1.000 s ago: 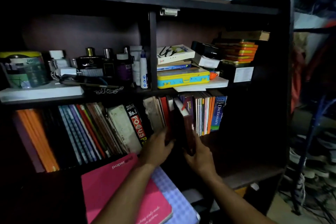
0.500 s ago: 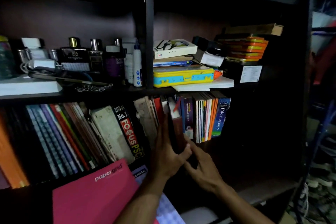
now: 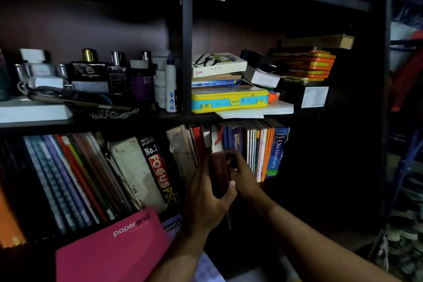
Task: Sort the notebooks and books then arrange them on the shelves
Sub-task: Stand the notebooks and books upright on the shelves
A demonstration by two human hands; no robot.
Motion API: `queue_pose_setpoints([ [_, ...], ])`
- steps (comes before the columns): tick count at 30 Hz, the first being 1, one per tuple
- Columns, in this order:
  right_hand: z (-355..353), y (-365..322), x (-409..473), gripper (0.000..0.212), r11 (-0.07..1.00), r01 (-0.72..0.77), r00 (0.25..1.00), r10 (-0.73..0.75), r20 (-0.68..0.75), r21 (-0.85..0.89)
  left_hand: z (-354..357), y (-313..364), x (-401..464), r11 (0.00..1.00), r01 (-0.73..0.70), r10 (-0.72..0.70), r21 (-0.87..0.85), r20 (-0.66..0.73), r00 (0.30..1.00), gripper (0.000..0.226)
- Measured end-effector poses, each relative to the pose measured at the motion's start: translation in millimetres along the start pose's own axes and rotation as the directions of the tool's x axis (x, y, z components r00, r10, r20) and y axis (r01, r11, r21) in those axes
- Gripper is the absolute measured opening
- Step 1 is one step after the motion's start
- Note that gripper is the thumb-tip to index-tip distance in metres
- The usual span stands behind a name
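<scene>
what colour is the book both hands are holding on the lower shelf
Dark maroon hardcover book, gripped by left hand and right hand; head view.

Dark red book (image 3: 220, 171), pink notebook (image 3: 109, 249)

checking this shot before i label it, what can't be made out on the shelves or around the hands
Head view only:
- Maroon book: spine title unreadable, too dark; lower end hidden by the left hand.
- Right hand: fingertips hidden behind that book, so its grip is unclear.
- Pink Papergrid notebook: cut off by the bottom edge.
- Lower shelf right of the Oxford dictionary: lost in shadow.
- Orange books far left: blurred, cut off by the edge.
</scene>
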State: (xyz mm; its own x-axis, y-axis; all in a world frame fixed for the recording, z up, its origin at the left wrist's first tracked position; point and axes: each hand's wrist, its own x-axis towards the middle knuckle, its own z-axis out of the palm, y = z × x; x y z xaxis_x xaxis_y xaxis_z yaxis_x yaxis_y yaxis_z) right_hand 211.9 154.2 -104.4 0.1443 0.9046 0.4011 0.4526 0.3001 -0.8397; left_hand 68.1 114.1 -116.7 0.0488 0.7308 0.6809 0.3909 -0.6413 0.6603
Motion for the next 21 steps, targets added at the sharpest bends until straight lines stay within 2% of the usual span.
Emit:
queue_pose_setpoints([
  [2, 4, 8, -2, 0.036, 0.987, -0.023, 1.000, 0.023, 0.006, 0.162, -2, 1, 0, 0.998, -0.054, 0.054, -0.017, -0.017, 0.998, 0.083],
  [4, 3, 17, -5, 0.035, 0.979, -0.006, 1.000, 0.002, 0.017, 0.205, -4, 2, 1, 0.994, -0.101, 0.102, -0.032, 0.010, 0.995, 0.089],
  [6, 3, 26, -6, 0.043, 0.986, 0.032, 0.999, -0.038, 0.029, 0.166, -6, 3, 2, 0.992, -0.119, 0.120, -0.036, 0.042, 0.992, 0.097],
  [9, 3, 27, -1, 0.045, 0.994, 0.056, 0.998, -0.055, 0.007, -0.091, -7, 2, 3, 0.995, -0.095, 0.097, -0.030, 0.106, 0.990, 0.106],
  [13, 3, 21, 6, 0.059, 0.992, 0.007, 0.997, -0.017, -0.076, -0.126, -2, -9, -1, 0.998, -0.042, 0.032, 0.045, 0.202, 0.979, 0.116],
  [17, -3, 19, 14, 0.070, 0.960, -0.123, 0.989, 0.096, -0.116, -0.253, 3, -13, -1, 0.999, 0.024, -0.033, 0.036, 0.263, 0.964, 0.103],
  [19, -10, 15, 15, 0.069, 0.943, -0.073, 0.995, 0.047, -0.089, -0.325, 3, -12, -1, 0.998, 0.042, -0.051, 0.038, 0.260, 0.964, 0.097],
  [21, -17, 10, 16, 0.059, 0.938, 0.002, 0.997, -0.027, -0.067, -0.347, 4, -11, 0, 0.998, 0.055, -0.061, 0.030, 0.263, 0.963, 0.096],
])
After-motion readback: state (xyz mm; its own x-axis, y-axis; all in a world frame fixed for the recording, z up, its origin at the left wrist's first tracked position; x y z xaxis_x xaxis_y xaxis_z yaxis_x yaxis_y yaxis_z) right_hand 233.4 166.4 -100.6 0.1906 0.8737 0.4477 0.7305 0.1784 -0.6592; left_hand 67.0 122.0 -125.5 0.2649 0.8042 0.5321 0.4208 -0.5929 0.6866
